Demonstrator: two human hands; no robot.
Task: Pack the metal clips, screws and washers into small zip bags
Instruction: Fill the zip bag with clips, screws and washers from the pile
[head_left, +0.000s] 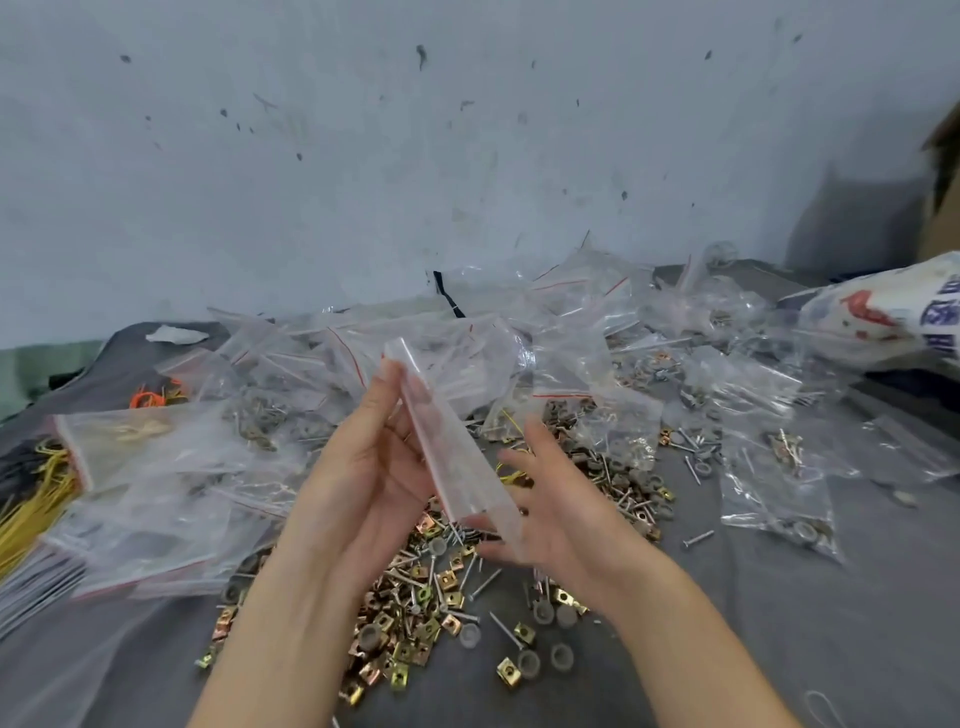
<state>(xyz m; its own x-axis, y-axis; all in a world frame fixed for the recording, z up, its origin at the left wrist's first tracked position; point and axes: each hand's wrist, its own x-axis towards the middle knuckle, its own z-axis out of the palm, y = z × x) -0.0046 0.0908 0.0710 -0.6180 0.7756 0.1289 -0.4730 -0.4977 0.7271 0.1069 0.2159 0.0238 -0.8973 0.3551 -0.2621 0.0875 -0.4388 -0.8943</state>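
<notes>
Clear zip bag (457, 457), red stripe; brass-gold clips (410, 623); grey cloth (779, 623); yellow ties (31, 499).

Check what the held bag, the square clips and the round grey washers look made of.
Zip bag: thin clear plastic film, glossy; what lies behind shows through it, and a reddish strip runs along one edge.
Square clips: folded sheet metal with a yellowish plated finish, possibly zinc-chromate; the edges glint.
Washers: dull grey, matte, thick-walled; they look more like rubber or plastic than metal, but I can't confirm.
</notes>
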